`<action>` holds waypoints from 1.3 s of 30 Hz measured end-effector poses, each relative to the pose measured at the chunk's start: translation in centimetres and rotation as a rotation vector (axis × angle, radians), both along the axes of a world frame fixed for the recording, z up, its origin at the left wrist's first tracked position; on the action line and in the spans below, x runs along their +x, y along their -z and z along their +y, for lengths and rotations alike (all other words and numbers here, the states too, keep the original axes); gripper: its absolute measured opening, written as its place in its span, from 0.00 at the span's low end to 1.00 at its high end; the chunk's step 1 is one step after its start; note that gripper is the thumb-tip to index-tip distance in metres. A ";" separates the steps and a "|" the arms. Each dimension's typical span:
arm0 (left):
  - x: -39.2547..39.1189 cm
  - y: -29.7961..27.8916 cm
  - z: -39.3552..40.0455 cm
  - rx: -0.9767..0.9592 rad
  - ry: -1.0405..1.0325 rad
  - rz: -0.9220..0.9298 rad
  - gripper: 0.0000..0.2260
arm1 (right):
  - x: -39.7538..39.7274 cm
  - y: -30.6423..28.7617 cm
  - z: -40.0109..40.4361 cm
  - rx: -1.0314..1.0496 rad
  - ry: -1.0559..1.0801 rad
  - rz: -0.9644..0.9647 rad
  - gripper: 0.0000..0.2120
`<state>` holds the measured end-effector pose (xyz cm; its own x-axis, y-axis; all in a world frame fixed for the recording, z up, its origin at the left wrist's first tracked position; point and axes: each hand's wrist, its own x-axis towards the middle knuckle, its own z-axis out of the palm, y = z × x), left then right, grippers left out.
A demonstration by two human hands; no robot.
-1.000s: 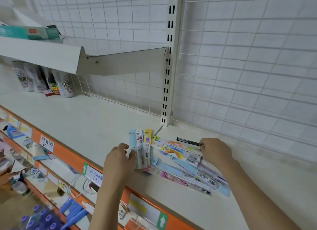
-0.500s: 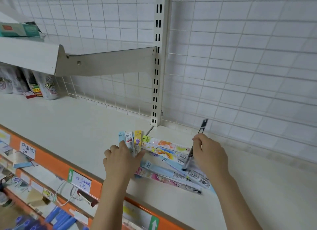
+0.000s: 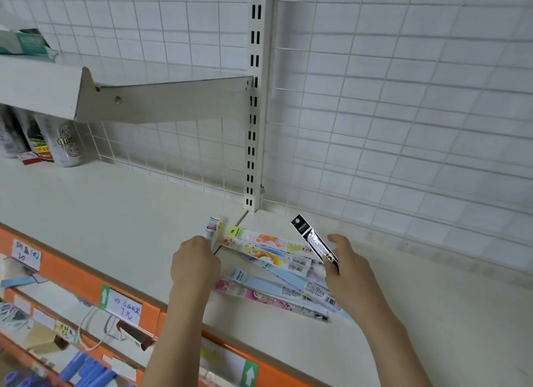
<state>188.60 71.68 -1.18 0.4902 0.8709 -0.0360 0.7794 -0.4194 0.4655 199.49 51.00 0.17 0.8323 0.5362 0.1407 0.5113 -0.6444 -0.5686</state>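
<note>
A loose pile of colourful flat toothbrush packs (image 3: 277,268) lies on the white shelf (image 3: 121,222) in front of the slotted upright. My left hand (image 3: 194,264) grips a small bunch of upright packs (image 3: 213,228) at the pile's left end, fingers curled round them. My right hand (image 3: 346,268) holds a slim black pack (image 3: 313,239) between thumb and fingers, tilted up over the pile's right side, its black header pointing toward the wire grid wall.
A wire grid wall (image 3: 403,98) backs the shelf, with a slotted upright (image 3: 253,104). A higher shelf on a bracket (image 3: 161,101) juts out at left, cans (image 3: 67,144) beneath it. Orange price rail (image 3: 86,285) runs along the front edge; lower shelves hold small goods.
My right hand lifted the black pack off the pile and tilted it up. My left hand gathered the upright packs tighter. The view moved closer and to the right.
</note>
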 end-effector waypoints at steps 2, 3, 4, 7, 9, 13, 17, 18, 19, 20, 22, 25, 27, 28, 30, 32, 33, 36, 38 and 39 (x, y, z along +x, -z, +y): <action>-0.4 -0.2 -0.2 -0.018 -0.009 -0.026 0.04 | 0.2 0.2 -0.2 -0.030 -0.006 -0.018 0.18; -0.6 -0.4 -0.3 -0.029 -0.009 -0.053 0.04 | 0.2 0.3 -0.2 -0.033 -0.003 -0.023 0.18; -0.7 -0.5 -0.4 -0.036 -0.011 -0.089 0.04 | 0.3 0.4 -0.3 -0.032 0.001 -0.023 0.17; -1.2 -0.5 -0.3 -0.050 -0.027 -0.201 0.05 | 0.5 0.7 -0.5 -0.017 0.013 -0.011 0.13; -1.6 -0.4 -0.1 -0.052 -0.042 -0.263 0.06 | 0.4 0.6 -0.5 -0.028 0.014 -0.015 0.09; -2.8 -0.8 -0.2 -0.063 -0.024 -0.395 0.05 | 0.8 -0.2 0.9 -0.121 0.015 -0.044 0.11; -3.6 -1.2 -0.9 -0.086 -0.014 -0.431 0.05 | 1.9 -0.7 4.3 -0.262 -0.117 -0.104 0.11; -3.8 -1.4 -1.1 -0.096 -0.018 -0.433 0.06 | 2.0 -0.7 5.3 -0.279 -0.146 -0.102 0.11; -3.9 -1.4 -1.2 -0.106 -0.018 -0.432 0.09 | 2.1 -0.6 6.2 -0.286 -0.170 -0.091 0.12; -4.1 -1.5 -1.4 -0.113 -0.015 -0.427 0.12 | 2.0 -0.4 7.0 -0.296 -0.190 -0.078 0.14; -4.3 -1.6 -1.5 -0.119 -0.010 -0.410 0.17 | 2.0 0.2 8.3 -0.369 -0.234 -0.069 0.20; -4.6 -1.4 -1.4 -0.106 -0.033 -0.409 0.18 | 2.4 0.7 9.1 -0.484 -0.278 -0.058 0.19; -4.8 -1.1 -1.0 -0.083 -0.053 -0.413 0.18 | 3.0 0.3 9.0 -0.490 -0.287 -0.023 0.15; -4.9 -1.0 -0.9 -0.069 -0.055 -0.407 0.17 | 3.4 0.0 8.7 -0.470 -0.286 0.004 0.14; -4.9 -0.9 -0.4 -0.077 -0.042 -0.417 0.14 | 4.0 -0.9 8.0 -0.408 -0.275 0.041 0.11; -4.9 -1.0 -0.3 -0.099 -0.024 -0.437 0.10 | 4.6 -1.6 7.1 -0.352 -0.253 0.069 0.07; -4.9 -1.1 -0.4 -0.099 -0.010 -0.433 0.09 | 4.8 -1.9 6.7 -0.339 -0.241 0.069 0.07; -4.5 -1.7 -0.8 -0.087 0.034 -0.436 0.07 | 5.1 -2.2 6.0 -0.344 -0.217 0.040 0.13; -4.1 -1.9 -1.0 -0.096 0.058 -0.444 0.07 | 5.1 -2.1 5.9 -0.350 -0.227 0.044 0.12; -3.9 -1.9 -1.0 -0.108 0.067 -0.441 0.07 | 5.0 -2.0 6.0 -0.360 -0.228 0.044 0.12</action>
<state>184.68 70.64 0.76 0.5344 0.8393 0.1002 0.4693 -0.3932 0.7907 204.46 56.99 2.19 0.6877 0.7157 -0.1222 0.6441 -0.6791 -0.3521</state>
